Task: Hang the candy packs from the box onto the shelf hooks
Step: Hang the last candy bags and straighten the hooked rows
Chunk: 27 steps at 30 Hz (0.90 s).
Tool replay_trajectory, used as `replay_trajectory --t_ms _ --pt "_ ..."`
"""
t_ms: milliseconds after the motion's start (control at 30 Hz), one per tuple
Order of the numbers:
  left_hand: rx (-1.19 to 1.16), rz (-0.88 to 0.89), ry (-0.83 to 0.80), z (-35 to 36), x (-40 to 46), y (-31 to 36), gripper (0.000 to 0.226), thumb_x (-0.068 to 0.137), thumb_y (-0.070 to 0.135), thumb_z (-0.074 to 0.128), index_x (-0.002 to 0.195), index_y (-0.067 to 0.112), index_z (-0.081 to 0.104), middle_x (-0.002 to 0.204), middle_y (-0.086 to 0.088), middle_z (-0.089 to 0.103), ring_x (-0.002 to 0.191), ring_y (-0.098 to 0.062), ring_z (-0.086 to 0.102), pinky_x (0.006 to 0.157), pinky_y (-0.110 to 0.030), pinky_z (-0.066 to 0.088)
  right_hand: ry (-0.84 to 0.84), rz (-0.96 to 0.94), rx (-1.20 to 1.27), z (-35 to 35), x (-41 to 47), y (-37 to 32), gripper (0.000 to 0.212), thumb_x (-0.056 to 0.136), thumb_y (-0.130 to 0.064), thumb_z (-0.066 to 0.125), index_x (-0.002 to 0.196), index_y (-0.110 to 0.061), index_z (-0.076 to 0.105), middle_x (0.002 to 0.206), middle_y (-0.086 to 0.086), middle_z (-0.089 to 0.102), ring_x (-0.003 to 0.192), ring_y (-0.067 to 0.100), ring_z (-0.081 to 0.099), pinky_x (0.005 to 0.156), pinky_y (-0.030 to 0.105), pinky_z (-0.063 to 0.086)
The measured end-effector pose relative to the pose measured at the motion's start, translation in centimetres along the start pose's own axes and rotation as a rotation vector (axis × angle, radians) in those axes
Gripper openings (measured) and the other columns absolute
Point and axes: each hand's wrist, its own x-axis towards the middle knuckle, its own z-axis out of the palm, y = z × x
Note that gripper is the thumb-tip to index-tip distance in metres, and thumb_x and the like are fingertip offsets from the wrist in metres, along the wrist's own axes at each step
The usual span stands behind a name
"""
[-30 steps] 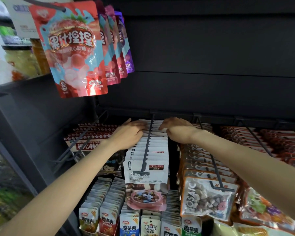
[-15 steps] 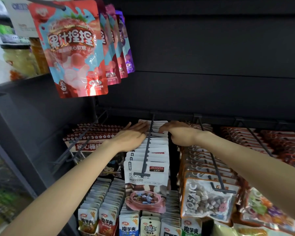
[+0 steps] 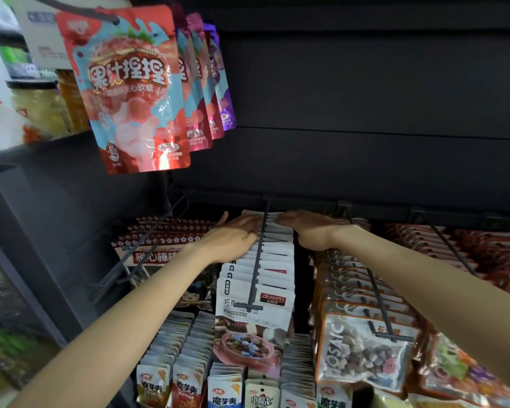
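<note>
At the hook's [image 3: 258, 254] rear, the left hand [image 3: 233, 237] lies flat-fingered and the right hand [image 3: 309, 229] loosely curled on the hung candy packs [image 3: 273, 260], gripping nothing. Likely they press the row back to make room; the box is out of view.

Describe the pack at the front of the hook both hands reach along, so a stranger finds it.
On the dark shelf's lower hooks, find the middle row of white packs. The front white pack shows a pink bowl of chocolate pieces and a red label; the neighbouring clear MOSAIC pouch is orange-edged.
</note>
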Motion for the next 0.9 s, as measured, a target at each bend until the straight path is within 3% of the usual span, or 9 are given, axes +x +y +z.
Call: replay_trajectory --t_ms 133,333,667,900 --pt "0.026 -0.004 -0.008 0.1 -0.3 -0.1 0.053 0.104 0.027 0.011 0.154 0.019 -0.003 0.161 0.003 -0.005 0.146 -0.003 -0.005 0.119 -0.039 -0.011 -0.021 -0.032 0.009 0.1 -0.5 0.2 0.066 0.095 0.003 0.036 0.154 -0.023 0.018 0.161 0.0 0.012 0.147 0.02 0.014 0.113 0.024 0.017" --pt "0.029 -0.037 -0.027 -0.2 0.4 0.0 0.053 0.103 0.028 0.012 0.153 0.02 -0.005 0.16 0.003 -0.01 0.146 -0.005 -0.01 0.119 -0.04 -0.01 -0.038 0.04 -0.047 0.5 0.4 0.6 0.076 0.095 0.005 0.038 0.155 -0.019 -0.001 0.162 0.0 -0.009 0.149 0.017 -0.004 0.119 0.032 0.008" --pt "0.01 -0.054 -0.088 0.2 0.3 -0.2 0.052 0.104 0.029 0.009 0.152 0.018 -0.009 0.158 0.004 -0.02 0.143 -0.004 -0.019 0.118 -0.037 -0.015 -0.076 0.052 -0.01 0.4 -0.3 0.1 0.067 0.101 -0.006 0.034 0.154 -0.011 -0.007 0.162 0.006 -0.011 0.149 0.018 -0.005 0.117 0.025 0.006" --pt "-0.031 -0.032 -0.064 0.3 0.0 0.0 0.051 0.104 0.027 0.009 0.151 0.023 -0.01 0.157 0.009 -0.02 0.143 -0.002 -0.019 0.118 -0.035 -0.014 -0.05 -0.021 -0.055 0.6 -2.1 -1.0 0.074 0.095 0.002 0.033 0.153 -0.013 -0.01 0.161 0.005 -0.016 0.149 0.017 -0.01 0.119 0.028 0.002"
